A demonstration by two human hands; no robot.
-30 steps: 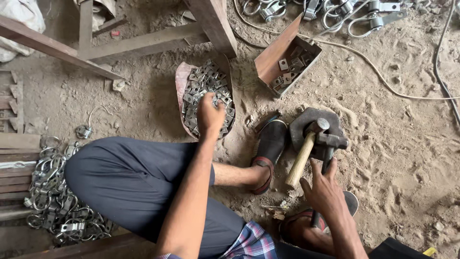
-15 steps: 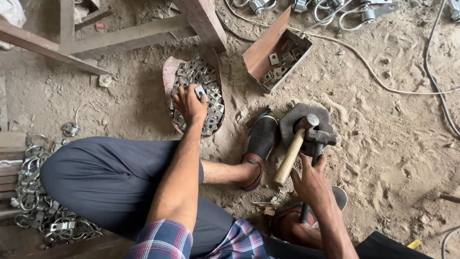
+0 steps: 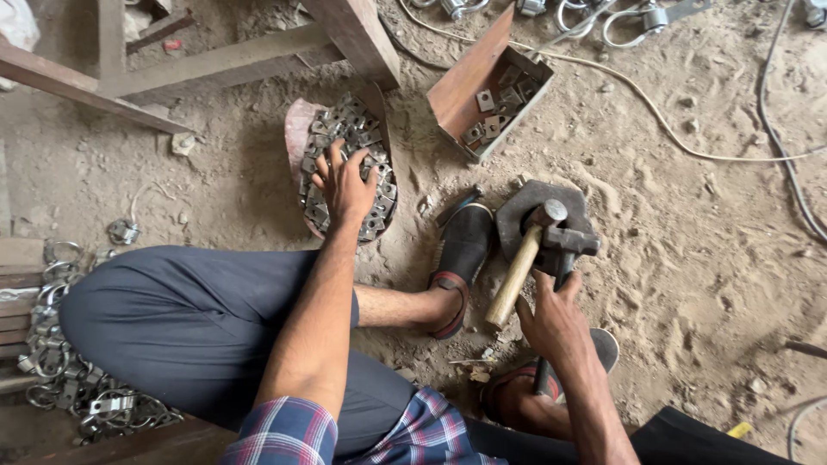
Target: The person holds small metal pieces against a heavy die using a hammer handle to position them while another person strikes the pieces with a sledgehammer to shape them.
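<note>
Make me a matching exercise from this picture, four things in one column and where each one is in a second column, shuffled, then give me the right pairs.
Things:
1. left hand
2. right hand
3. hammer
4. open brown box

Places:
A. head resting on the dark metal block
B. lying on its side on the sand, a few small metal plates inside
C. on the heap of small metal plates
D. by the hammer's handle end, gripping a dark tool

Pairs: 1-C, 2-D, 3-A, 4-B

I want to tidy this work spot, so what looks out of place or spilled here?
The rusty box of metal plates lies tipped on its side in the sand. A hammer leans loose against the metal block. The left hand rests on a heaped tray.
</note>
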